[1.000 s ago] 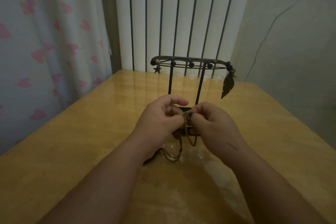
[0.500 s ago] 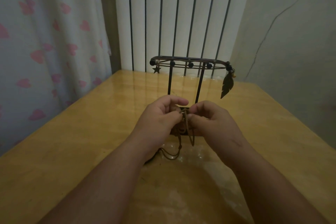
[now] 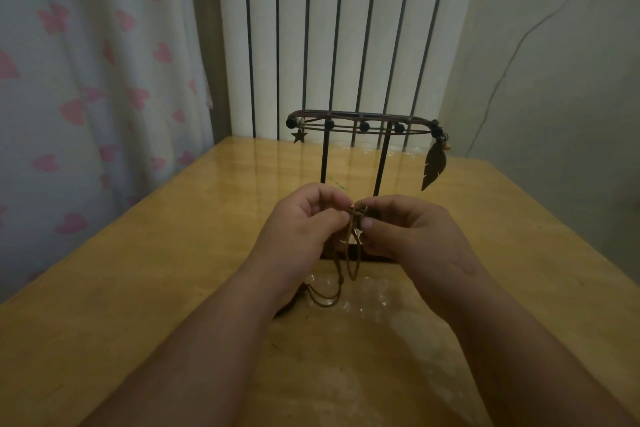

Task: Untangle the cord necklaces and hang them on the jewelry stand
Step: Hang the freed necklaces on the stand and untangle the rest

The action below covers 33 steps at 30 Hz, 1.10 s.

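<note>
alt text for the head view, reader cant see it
The left hand and right hand pinch a tangle of brown cord necklaces above a wooden table, loops dangling. Behind them a black jewelry stand carries a feather pendant at its right end and a star charm at its left.

Glossy wood table, dark metal stand.
Table (image 3: pixel 138 270) lacquered wood, reflective; stand (image 3: pixel 360 121) thin matt black metal; necklace cords (image 3: pixel 348 263) brown matt; curtain (image 3: pixel 86 80) soft cloth, left of frame.
</note>
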Tool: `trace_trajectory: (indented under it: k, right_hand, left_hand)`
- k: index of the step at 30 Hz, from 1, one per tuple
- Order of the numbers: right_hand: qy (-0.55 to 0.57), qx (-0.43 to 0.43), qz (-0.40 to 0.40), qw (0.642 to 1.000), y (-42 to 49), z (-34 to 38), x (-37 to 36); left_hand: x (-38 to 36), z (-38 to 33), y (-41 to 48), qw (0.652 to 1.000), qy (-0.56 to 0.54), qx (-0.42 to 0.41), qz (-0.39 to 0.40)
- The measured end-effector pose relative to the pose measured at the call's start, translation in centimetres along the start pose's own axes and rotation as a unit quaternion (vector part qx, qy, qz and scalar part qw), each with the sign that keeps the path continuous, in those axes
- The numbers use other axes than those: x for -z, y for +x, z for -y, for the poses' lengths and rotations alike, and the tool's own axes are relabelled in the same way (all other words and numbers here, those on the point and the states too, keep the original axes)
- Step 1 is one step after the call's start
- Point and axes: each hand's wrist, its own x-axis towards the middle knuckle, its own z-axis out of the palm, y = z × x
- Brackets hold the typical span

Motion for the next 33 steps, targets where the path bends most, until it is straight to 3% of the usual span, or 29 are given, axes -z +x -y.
trace_trajectory:
  k: [12, 20, 28, 33]
  right_hand:
    - [0.005, -0.005, -0.029, 1.0, 0.12, 0.4, 0.55]
    - [0.11, -0.026, -0.02, 0.993, -0.01, 0.24, 0.37]
    - [0.007, 0.009, -0.006, 1.0, -0.23, 0.2, -0.41]
    - [0.028, -0.011, -0.002, 1.0, -0.25, 0.63, -0.19]
  left_hand:
    - [-0.19, -0.36, -0.38, 0.998, 0.068, -0.008, -0.015]
    - [-0.18, -0.37, -0.32, 0.997, 0.058, -0.012, -0.042]
    - [-0.37, -0.18, -0.34, 0.996, 0.082, -0.017, -0.036]
    - [-0.49, 0.0, -0.2, 0.997, 0.072, -0.003, -0.034]
